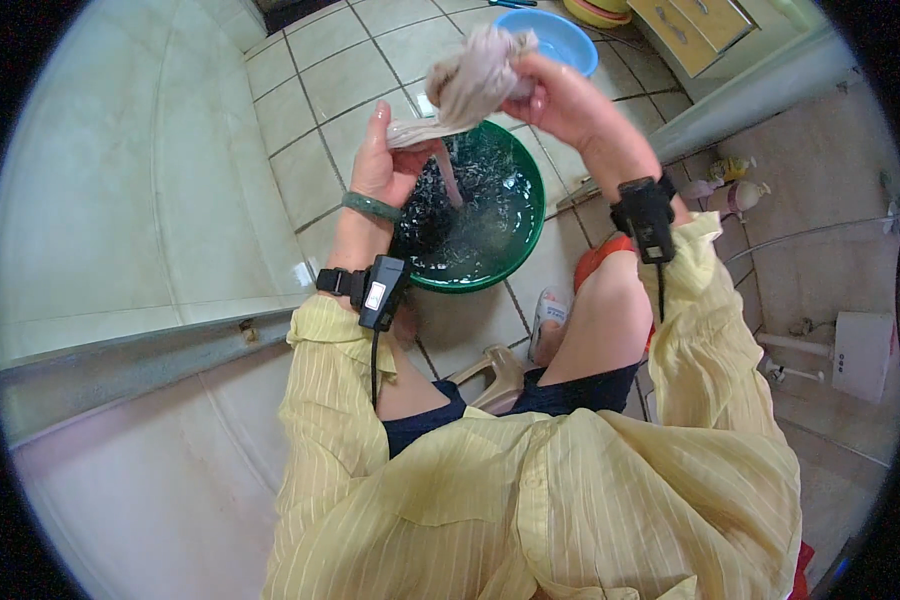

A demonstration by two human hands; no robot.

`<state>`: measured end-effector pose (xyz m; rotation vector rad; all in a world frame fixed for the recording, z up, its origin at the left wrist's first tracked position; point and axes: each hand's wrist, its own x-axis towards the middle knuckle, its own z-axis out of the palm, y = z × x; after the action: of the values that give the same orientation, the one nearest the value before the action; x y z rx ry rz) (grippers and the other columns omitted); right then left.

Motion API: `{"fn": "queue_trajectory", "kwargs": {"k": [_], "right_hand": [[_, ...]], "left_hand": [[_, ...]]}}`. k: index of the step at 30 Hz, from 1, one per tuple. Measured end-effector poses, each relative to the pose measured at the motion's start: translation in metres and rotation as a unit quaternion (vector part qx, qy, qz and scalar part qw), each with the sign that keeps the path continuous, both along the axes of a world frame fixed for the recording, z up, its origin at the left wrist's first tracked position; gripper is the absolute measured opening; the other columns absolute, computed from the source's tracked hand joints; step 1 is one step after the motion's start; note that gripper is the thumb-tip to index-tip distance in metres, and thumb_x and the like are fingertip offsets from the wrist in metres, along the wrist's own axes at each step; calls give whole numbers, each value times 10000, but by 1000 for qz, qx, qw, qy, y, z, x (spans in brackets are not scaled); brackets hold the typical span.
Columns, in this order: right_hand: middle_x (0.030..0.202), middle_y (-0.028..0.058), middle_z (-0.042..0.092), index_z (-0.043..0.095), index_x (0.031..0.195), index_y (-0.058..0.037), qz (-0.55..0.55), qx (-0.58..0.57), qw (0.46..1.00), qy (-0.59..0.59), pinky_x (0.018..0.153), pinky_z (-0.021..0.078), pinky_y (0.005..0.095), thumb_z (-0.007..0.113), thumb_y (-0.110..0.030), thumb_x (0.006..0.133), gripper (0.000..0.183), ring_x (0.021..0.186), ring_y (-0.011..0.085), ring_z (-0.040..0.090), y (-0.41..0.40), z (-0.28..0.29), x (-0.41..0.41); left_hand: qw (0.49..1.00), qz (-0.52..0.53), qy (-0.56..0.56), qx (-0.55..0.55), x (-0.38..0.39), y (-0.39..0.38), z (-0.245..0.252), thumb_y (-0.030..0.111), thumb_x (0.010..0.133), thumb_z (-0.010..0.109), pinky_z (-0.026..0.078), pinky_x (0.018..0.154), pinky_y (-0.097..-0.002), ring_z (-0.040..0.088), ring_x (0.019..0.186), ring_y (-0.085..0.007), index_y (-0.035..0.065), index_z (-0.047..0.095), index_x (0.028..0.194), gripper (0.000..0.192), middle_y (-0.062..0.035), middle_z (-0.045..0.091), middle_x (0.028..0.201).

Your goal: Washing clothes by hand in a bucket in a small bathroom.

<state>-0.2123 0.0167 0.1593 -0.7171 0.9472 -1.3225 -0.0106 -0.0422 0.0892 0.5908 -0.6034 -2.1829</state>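
Observation:
A wet, pale pinkish-beige cloth (471, 84) is bunched and twisted between my two hands, above a green basin (538, 225). My left hand (390, 161) grips its narrow, stretched end. At the thicker, bundled part, my right hand (544, 94) has its fingers closed on the fabric. A thin strip of the cloth or a strap (448, 176) hangs down from near my left hand towards the water. Dark, rippled water (480, 217) fills much of the basin, which rests on the tiled floor between my feet and the far tiles.
Beyond the basin stands a light blue basin (562, 45), with yellow bowls (598, 11) and a drawer cabinet (686, 30) behind it. Pump bottles (742, 196) are at the right. A beige plastic stool (499, 375) is between my legs. Walls flank the tiled floor (300, 165).

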Motion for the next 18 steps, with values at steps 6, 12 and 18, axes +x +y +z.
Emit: {"fn": "queue_trajectory", "kwargs": {"k": [6,12,18], "right_hand": [[960,123,568,469,1078,-1,-14,80,947,310,752,447,299,608,-210,700,454,920,220,552,27,-148,19],[1138,227,430,346,1207,-28,-64,-108,822,556,871,395,391,699,-260,620,724,997,363,490,38,-211,82],[874,197,594,563,998,-49,81,46,903,419,765,423,380,509,-297,768,342,859,339,560,16,-193,90]], "left_hand": [[995,-46,85,12,-6,-5,-11,388,860,470,476,669,-351,571,669,-203,85,546,707,348,-74,592,700],[992,-86,-78,41,-21,10,-22,399,863,464,482,591,-360,562,594,-203,70,473,789,338,-56,518,591],[992,-121,-33,3,-4,-4,-33,460,865,409,484,685,-353,587,716,-229,21,542,711,484,-114,587,711]]}}
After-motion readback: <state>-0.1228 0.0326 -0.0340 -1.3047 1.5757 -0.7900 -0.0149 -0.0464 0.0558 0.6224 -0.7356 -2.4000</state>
